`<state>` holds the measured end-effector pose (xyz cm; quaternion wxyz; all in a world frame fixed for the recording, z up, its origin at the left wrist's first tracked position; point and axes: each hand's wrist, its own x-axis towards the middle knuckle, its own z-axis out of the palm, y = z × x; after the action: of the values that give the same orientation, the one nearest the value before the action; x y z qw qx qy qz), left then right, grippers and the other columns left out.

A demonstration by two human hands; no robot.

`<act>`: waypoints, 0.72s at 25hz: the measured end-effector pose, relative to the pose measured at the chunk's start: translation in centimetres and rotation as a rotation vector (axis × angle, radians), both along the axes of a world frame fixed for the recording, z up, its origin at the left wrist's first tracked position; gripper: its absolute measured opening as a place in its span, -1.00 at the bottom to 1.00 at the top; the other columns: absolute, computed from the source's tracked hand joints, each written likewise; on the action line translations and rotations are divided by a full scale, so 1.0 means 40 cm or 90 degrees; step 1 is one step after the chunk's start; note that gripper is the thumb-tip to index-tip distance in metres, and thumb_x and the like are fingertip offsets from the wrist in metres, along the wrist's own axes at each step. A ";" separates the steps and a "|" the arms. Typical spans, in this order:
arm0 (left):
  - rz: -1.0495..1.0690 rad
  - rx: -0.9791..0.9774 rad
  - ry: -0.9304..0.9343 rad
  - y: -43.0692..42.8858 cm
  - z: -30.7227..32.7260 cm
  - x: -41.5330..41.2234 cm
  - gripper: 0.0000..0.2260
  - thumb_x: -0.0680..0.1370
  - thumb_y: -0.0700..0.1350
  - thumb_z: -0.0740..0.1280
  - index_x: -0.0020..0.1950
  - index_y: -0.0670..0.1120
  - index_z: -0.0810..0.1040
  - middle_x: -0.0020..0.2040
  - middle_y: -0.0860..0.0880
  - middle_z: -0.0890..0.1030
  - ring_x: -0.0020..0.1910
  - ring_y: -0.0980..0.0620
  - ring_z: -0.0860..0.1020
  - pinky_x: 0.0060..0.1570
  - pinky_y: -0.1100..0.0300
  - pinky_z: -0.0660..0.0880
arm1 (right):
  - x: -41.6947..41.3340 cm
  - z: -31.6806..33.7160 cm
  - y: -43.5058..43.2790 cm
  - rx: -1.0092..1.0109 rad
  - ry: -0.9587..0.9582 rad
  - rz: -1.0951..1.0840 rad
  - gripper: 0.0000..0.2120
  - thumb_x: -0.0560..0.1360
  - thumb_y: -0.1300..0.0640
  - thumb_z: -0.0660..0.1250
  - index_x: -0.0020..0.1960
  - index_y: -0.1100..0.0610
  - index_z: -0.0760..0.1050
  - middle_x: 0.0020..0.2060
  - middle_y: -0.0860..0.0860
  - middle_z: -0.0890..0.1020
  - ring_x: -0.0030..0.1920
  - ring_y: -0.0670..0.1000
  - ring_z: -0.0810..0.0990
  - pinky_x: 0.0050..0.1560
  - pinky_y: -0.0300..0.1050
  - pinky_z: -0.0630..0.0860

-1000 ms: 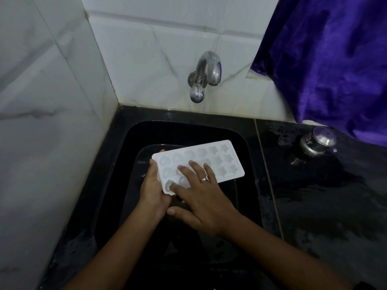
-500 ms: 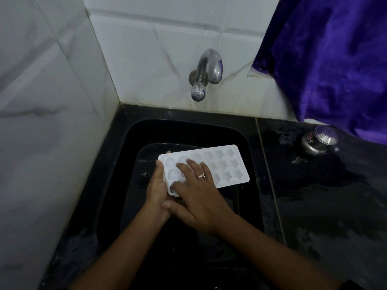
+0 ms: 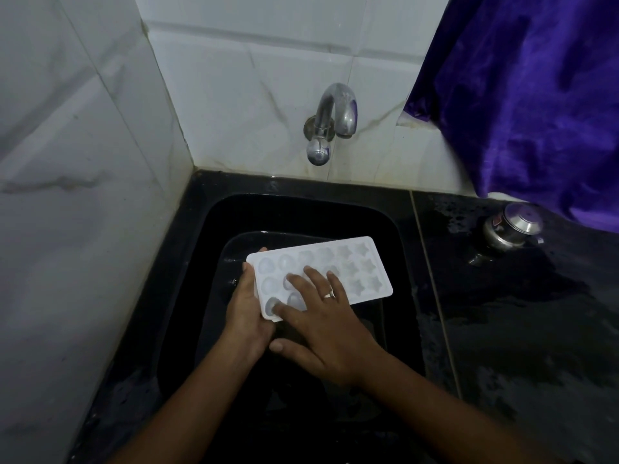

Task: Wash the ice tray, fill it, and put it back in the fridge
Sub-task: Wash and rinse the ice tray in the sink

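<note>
The ice tray [image 3: 351, 272] hung over the black sink [image 3: 301, 212]. Our left hand [image 3: 246, 309] gripped its short end, and our right hand [image 3: 321, 326] lay flat, fingers spread across the moulds. We judged it light, stiff and slippery when wet, best held by its rims.

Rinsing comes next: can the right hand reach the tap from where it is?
Probably yes. The left hand grips the ice tray; the right hand only lies flat on it, and nothing stands between that hand and the tap.

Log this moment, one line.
wash | left hand holds ice tray end | right hand flat on top | over sink | tap not running
</note>
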<state>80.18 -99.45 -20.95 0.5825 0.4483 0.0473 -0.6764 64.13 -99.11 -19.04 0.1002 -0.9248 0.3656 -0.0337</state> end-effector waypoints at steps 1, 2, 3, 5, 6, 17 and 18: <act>0.000 0.007 -0.003 0.004 -0.005 -0.003 -0.44 0.67 0.33 0.16 0.46 0.00 0.58 0.32 -0.21 0.68 0.24 -0.29 0.68 0.22 -0.26 0.62 | -0.006 -0.001 0.004 0.001 0.004 0.009 -0.40 0.64 -0.42 -0.03 0.52 -0.13 0.35 0.62 0.09 0.19 0.67 0.20 -0.04 0.59 0.37 -0.10; 0.000 0.015 -0.011 0.007 -0.009 -0.005 -0.45 0.67 0.33 0.16 0.43 -0.01 0.60 0.31 -0.22 0.68 0.25 -0.30 0.68 0.27 -0.28 0.59 | -0.014 -0.002 0.004 -0.002 0.011 0.022 -0.39 0.65 -0.42 -0.03 0.56 -0.12 0.31 0.63 0.10 0.17 0.67 0.19 -0.05 0.60 0.35 -0.11; 0.007 0.021 -0.029 0.008 -0.006 -0.002 -0.46 0.67 0.33 0.16 0.38 -0.02 0.63 0.28 -0.21 0.70 0.24 -0.30 0.68 0.31 -0.29 0.55 | -0.029 -0.002 0.000 -0.009 0.024 0.036 -0.37 0.66 -0.40 -0.04 0.60 -0.12 0.25 0.65 0.11 0.14 0.67 0.19 -0.05 0.61 0.33 -0.12; 0.037 -0.001 -0.086 0.006 0.001 0.028 -0.52 0.70 0.28 0.16 0.32 -0.02 0.65 0.24 -0.17 0.73 0.21 -0.25 0.70 0.31 -0.26 0.55 | -0.084 -0.009 -0.020 -0.035 0.049 0.039 -0.34 0.67 -0.38 -0.05 0.67 -0.08 0.12 0.67 0.10 0.10 0.68 0.17 -0.05 0.63 0.29 -0.08; 0.044 -0.013 -0.112 0.004 0.002 0.050 -0.54 0.71 0.25 0.15 0.33 -0.01 0.65 0.23 -0.15 0.73 0.19 -0.22 0.71 0.26 -0.23 0.57 | -0.122 -0.012 -0.034 -0.050 0.053 0.017 -0.33 0.68 -0.38 -0.05 0.68 -0.07 0.08 0.68 0.09 0.09 0.68 0.16 -0.06 0.62 0.29 -0.03; -0.044 -0.017 -0.143 0.019 0.023 0.133 -0.65 0.58 0.07 0.36 0.22 -0.15 0.65 0.10 -0.18 0.76 -0.08 -0.13 0.78 -0.24 -0.03 0.73 | -0.237 -0.070 -0.094 -0.023 -0.179 -0.089 -0.48 0.64 -0.04 0.29 0.56 0.04 0.37 0.59 0.00 0.34 0.60 0.10 0.28 0.48 0.18 0.40; -0.056 -0.019 -0.146 0.018 0.020 0.145 -0.66 0.64 0.07 0.31 0.21 -0.16 0.67 0.11 -0.20 0.76 -0.06 -0.15 0.78 -0.22 -0.04 0.73 | -0.241 -0.069 -0.091 0.004 -0.222 -0.089 -0.51 0.63 -0.02 0.35 0.53 0.03 0.41 0.58 -0.04 0.37 0.59 0.06 0.29 0.50 0.11 0.38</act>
<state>86.00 -98.72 -20.16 0.5605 0.5159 -0.0494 -0.6460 54.49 -102.76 -21.80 0.1625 -0.8769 0.4061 -0.1993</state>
